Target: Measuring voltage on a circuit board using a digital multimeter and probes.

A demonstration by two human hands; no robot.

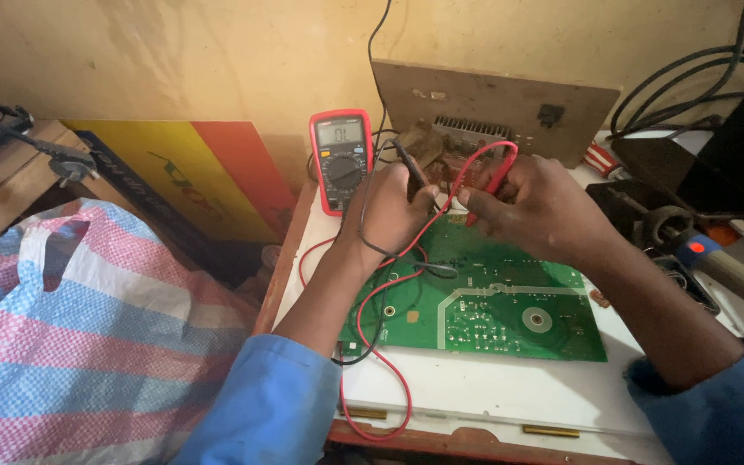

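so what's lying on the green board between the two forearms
In the head view, the red lead wire and black lead wire loop across the green circuit board near the left forearm; toward the right forearm the board shows only its own soldered parts.

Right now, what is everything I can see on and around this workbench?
circuit board: one, green, flat on the white table top
meter: one, red and grey, upright against the wall behind the board
black probe: one, in the left hand
red probe: one, in the right hand
red wire: one, looping across the board's left edge
wooden panel: one, brown, leaning on the wall
woven bag: one, pink, blue and white, at left
soldering iron: one, blue handle, at right
black cables: several, top right
left hand: holding the black probe
right hand: holding the red probe
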